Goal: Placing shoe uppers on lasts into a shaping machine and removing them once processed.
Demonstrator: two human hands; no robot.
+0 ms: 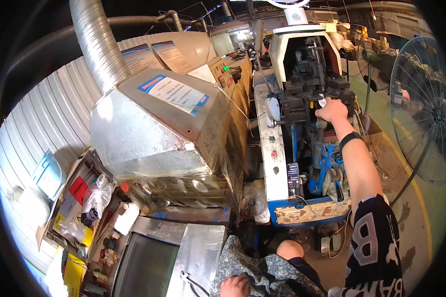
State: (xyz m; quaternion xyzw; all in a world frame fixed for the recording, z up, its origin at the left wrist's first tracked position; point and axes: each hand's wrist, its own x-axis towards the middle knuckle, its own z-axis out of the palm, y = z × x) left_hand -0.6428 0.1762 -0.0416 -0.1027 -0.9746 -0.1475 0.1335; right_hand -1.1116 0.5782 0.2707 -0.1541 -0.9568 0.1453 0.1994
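Note:
My right hand (pixel 333 110) is stretched forward to the dark, greasy head of a machine (pixel 302 94). Its fingers are closed on a small white piece (pixel 323 102), whose exact kind I cannot make out, in front of the machine's jaws. At the lower edge, my left hand (pixel 235 286) rests against the dark floral apron (pixel 250 262) over my lap; its fingers are mostly hidden, so their state is unclear. Beside it, a tool with dark handles that looks like pliers (pixel 194 283) lies on a sheet-metal surface (pixel 195 252).
A metal hood (pixel 148 143) with a silver duct (pixel 96 39) stands to the left. The machine's white side panel (pixel 272 171) carries buttons. On the right is a large floor fan (pixel 433 114). A cluttered shelf (pixel 96 232) holds a white bottle (pixel 127 219). A foot pedal (pixel 325 245) sits below.

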